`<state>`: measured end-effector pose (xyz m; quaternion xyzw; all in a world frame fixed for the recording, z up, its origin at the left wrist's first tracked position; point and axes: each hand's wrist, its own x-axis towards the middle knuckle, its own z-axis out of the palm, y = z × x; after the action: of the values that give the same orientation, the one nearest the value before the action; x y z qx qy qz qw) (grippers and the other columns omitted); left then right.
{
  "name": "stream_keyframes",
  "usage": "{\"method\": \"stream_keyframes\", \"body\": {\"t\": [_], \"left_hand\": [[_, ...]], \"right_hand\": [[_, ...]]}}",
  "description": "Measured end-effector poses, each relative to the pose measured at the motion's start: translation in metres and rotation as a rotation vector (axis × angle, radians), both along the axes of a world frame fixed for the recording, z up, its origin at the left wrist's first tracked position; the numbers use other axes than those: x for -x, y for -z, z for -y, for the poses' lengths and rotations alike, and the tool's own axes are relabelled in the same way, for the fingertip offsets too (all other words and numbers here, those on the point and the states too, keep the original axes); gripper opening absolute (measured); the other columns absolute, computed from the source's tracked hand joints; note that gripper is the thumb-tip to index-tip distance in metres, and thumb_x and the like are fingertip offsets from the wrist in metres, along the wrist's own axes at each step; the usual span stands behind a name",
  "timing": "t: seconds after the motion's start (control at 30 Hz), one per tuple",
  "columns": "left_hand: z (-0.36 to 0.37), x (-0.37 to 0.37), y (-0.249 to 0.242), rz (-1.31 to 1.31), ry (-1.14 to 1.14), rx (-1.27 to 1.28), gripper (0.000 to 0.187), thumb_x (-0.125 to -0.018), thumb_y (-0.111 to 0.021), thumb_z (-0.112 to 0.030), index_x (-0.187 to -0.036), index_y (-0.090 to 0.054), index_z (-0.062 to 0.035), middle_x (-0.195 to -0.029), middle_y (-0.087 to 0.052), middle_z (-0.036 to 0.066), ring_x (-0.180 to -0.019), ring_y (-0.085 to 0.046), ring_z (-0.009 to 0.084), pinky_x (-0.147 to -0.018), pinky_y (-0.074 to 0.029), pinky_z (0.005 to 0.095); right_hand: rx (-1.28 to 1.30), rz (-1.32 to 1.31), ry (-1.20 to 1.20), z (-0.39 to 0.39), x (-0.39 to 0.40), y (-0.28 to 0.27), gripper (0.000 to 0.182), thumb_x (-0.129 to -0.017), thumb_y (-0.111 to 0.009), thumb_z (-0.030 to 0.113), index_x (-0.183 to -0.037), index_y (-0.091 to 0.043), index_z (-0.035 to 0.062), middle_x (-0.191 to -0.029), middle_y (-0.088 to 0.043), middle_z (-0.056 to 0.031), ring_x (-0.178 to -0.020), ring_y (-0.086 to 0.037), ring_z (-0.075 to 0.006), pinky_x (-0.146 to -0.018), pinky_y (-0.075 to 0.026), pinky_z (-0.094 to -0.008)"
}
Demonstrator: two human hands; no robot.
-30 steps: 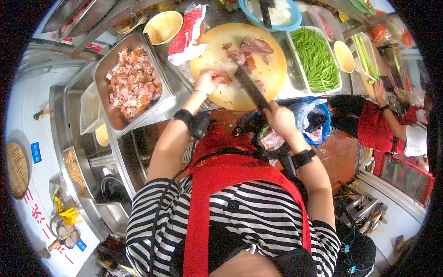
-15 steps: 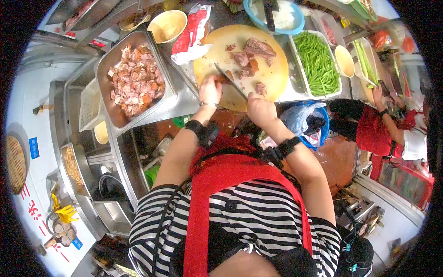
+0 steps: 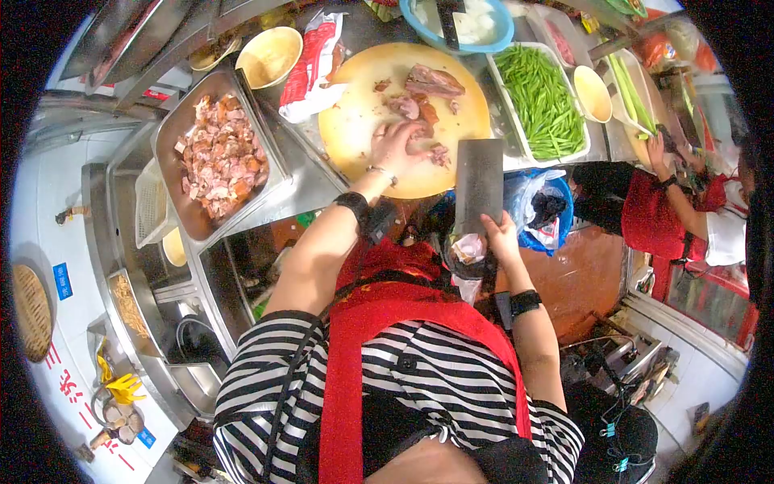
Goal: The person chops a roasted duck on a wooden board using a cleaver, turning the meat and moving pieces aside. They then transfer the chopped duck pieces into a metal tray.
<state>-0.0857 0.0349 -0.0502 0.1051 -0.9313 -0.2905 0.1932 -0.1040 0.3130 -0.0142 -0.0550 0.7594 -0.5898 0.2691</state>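
My right hand [image 3: 501,235] is wrapped round the handle of a cleaver [image 3: 479,184]. Its broad dark blade points away from me, flat side up, over the near right edge of the round cutting board [image 3: 355,105]. On the board my left hand [image 3: 392,150] has its curled fingers round a piece of meat [image 3: 420,143], partly hidden by them. Small chopped bits [image 3: 439,155] lie just right of the thumb. Beyond the fingers are more cut pieces of meat [image 3: 403,106] and a larger chunk of meat [image 3: 434,81].
A steel tray [image 3: 173,133] of chopped meat stands left of the board, near a red-and-white bag [image 3: 310,77] and a yellow bowl [image 3: 270,58]. At right are a tray of green beans [image 3: 536,101] and a blue basin [image 3: 504,28]. A bin [image 3: 556,230] stands below. A co-worker [image 3: 669,210] is at far right.
The cleaver has left the meat, moved right and towards me, and turned its blade flat. My left hand has shifted right across the board onto cut meat. The view has shifted slightly.
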Motion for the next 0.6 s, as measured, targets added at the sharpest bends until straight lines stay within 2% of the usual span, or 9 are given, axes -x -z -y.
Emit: {"method": "stream_keyframes", "body": {"t": [0.03, 0.1, 0.13, 0.3, 0.37, 0.4, 0.5, 0.53, 0.6], "left_hand": [[-0.009, 0.000, -0.001, 0.026, -0.027, -0.021, 0.057, -0.057, -0.072, -0.041, -0.103, -0.053, -0.0134, -0.106, -0.053, 0.005, -0.103, -0.046, 0.0233, -0.092, -0.028, 0.0392], [-0.032, -0.002, 0.003, -0.039, -0.022, -0.042, 0.058, -0.058, -0.072, -0.040, -0.105, -0.050, -0.0131, -0.107, -0.051, 0.007, -0.101, -0.045, 0.0263, -0.088, -0.032, 0.0394], [-0.044, -0.004, -0.002, -0.038, -0.062, -0.047, 0.057, -0.060, -0.072, -0.038, -0.105, -0.049, -0.0123, -0.108, -0.049, 0.009, -0.102, -0.045, 0.0273, -0.088, -0.033, 0.0396], [-0.059, -0.012, -0.012, -0.206, -0.304, -0.246, 0.048, -0.066, -0.068, -0.027, -0.105, -0.049, -0.0081, -0.106, -0.045, 0.016, -0.102, -0.041, 0.0335, -0.089, -0.030, 0.0434], [-0.037, -0.024, -0.037, -0.321, -0.379, -0.136, 0.043, -0.068, -0.065, -0.029, -0.103, -0.050, -0.0101, -0.106, -0.046, 0.013, -0.101, -0.043, 0.0298, -0.087, -0.031, 0.0421], [-0.023, -0.031, -0.049, -0.376, -0.388, -0.144, 0.043, -0.068, -0.065, -0.029, -0.104, -0.050, -0.0099, -0.107, -0.045, 0.013, -0.102, -0.041, 0.0312, -0.089, -0.030, 0.0427], [0.029, -0.059, -0.093, -0.455, -0.566, 0.020, 0.045, -0.067, -0.067, -0.026, -0.104, -0.050, -0.0079, -0.110, -0.043, 0.017, -0.107, -0.037, 0.0327, -0.091, -0.028, 0.0448], [0.050, -0.070, -0.112, -0.476, -0.635, -0.012, 0.045, -0.068, -0.066, -0.024, -0.106, -0.049, -0.0077, -0.110, -0.044, 0.017, -0.108, -0.037, 0.0328, -0.092, -0.027, 0.0441], [0.106, -0.093, -0.119, -0.488, -0.814, 0.072, 0.046, -0.069, -0.065, -0.023, -0.110, -0.048, -0.0078, -0.114, -0.044, 0.017, -0.111, -0.035, 0.0333, -0.095, -0.025, 0.0435]], "right_hand": [[-0.044, -0.114, -0.030, 0.011, -0.005, -0.004, 0.018, -0.082, -0.055, 0.010, -0.098, -0.051, 0.0020, -0.077, -0.058, -0.0057, -0.053, -0.049, -0.0092, -0.048, -0.043, -0.0258], [-0.170, 0.176, -0.072, 0.031, -0.012, -0.032, 0.021, -0.081, -0.055, 0.010, -0.100, -0.051, 0.0006, -0.085, -0.060, -0.0069, -0.071, -0.053, -0.0103, -0.062, -0.044, -0.0253], [-0.135, 0.135, -0.110, 0.033, -0.015, -0.017, 0.024, -0.080, -0.056, 0.009, -0.101, -0.051, -0.0012, -0.089, -0.060, -0.0079, -0.080, -0.054, -0.0127, -0.071, -0.044, -0.0259], [-0.028, 0.173, -0.250, 0.064, -0.026, -0.018, 0.024, -0.080, -0.055, 0.009, -0.101, -0.050, -0.0021, -0.089, -0.060, -0.0096, -0.081, -0.055, -0.0144, -0.074, -0.043, -0.0268], [-0.140, 0.096, -0.380, 0.086, -0.027, -0.052, 0.023, -0.081, -0.055, 0.009, -0.101, -0.050, -0.0014, -0.081, -0.061, -0.0101, -0.070, -0.057, -0.0174, -0.066, -0.046, -0.0279], [-0.112, 0.176, -0.429, 0.097, -0.027, -0.064, 0.024, -0.081, -0.055, 0.012, -0.100, -0.050, -0.0015, -0.070, -0.060, -0.0109, -0.054, -0.056, -0.0194, -0.053, -0.045, -0.0297], [0.064, -0.131, -0.578, 0.139, -0.032, -0.077, 0.025, -0.081, -0.055, 0.016, -0.097, -0.049, -0.0021, -0.060, -0.056, -0.0118, -0.045, -0.052, -0.0201, -0.045, -0.043, -0.0337], [-0.090, -0.137, -0.633, 0.154, -0.034, -0.103, 0.024, -0.081, -0.055, 0.020, -0.091, -0.049, -0.0012, -0.057, -0.054, -0.0175, -0.049, -0.056, -0.0290, -0.048, -0.044, -0.0394], [-0.115, -0.350, -0.675, 0.172, -0.035, -0.121, 0.024, -0.080, -0.056, 0.022, -0.088, -0.048, -0.0002, -0.056, -0.054, -0.0191, -0.051, -0.055, -0.0337, -0.049, -0.044, -0.0416]]}}
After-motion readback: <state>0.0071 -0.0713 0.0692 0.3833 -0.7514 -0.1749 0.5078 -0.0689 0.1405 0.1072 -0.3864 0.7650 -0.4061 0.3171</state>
